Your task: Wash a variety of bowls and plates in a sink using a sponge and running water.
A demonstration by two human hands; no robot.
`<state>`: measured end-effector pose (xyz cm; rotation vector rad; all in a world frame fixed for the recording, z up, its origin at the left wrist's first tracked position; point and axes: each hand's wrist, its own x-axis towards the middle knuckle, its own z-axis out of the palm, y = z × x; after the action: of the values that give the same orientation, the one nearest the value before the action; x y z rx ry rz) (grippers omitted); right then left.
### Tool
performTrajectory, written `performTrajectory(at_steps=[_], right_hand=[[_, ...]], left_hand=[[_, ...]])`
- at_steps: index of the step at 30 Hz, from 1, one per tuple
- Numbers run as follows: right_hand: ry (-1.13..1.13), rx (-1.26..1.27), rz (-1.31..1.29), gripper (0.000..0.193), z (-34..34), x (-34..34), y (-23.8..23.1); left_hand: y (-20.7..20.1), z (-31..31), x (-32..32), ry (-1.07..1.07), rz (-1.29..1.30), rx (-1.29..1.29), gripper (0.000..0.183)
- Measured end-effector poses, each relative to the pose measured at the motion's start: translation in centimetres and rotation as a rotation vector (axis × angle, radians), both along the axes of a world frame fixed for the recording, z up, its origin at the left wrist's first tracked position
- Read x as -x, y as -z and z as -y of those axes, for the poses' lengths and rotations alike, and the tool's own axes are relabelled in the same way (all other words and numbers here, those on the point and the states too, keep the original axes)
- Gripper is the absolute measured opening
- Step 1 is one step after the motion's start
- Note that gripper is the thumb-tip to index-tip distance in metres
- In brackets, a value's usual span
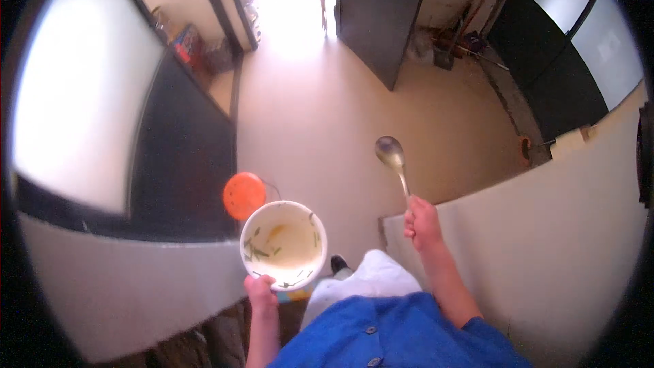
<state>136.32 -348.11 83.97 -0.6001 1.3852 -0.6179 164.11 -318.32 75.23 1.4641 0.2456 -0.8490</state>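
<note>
Item 1. White bowl (283, 244): round, deep, nearly emptied, with green vegetable scraps and a pale yellowish smear clinging to the inner wall. It is sitting in mid-air at the near centre-left of the scene, over the floor, tilted slightly toward the wearer so the inside is showing. The left hand (261, 294) is clamping its near rim, thumb over the lip and fingers presumably beneath; the pinch at the edge is keeping the open mouth clear.

Item 2. Metal spoon (393, 162): long-handled, bowl end pointing far and upward, looking empty. The right hand (422, 223) is closing in a fist round the lower handle, holding it well apart from the bowl and to its right, upright enough that nothing would be dripping onto the clothing.

Item 3. Orange round lid or dish (244, 195): lying just beyond the bowl's far-left rim, on or near the floor; whether it is touching anything cannot be told.

Item 4. Blue buttoned garment (395, 334) and white cloth (368, 283): occupying the near centre, below both forearms.

Item 5. Pale counter or wall surfaces (545, 232): flanking left and right. Dark door (381, 13): standing open at the far centre, with bright daylight flooding the tan floor (320, 116) beside it. Clutter of tools is leaning in the far-right corner.
</note>
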Motion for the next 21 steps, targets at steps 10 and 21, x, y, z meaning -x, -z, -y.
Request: performTrajectory(at_steps=[10,21], right_hand=[[0.145,-0.041,0.152,0.014,39.9,35.7,9.1],[0.052,-0.143,-0.103,0.019,85.9,-1.2,6.3]], left_hand=[[0.7,33.0,34.5,-0.042,-0.089,0.075,0.062],[-8.6,73.9,-3.0,-0.345,-0.094,0.119,0.061]])
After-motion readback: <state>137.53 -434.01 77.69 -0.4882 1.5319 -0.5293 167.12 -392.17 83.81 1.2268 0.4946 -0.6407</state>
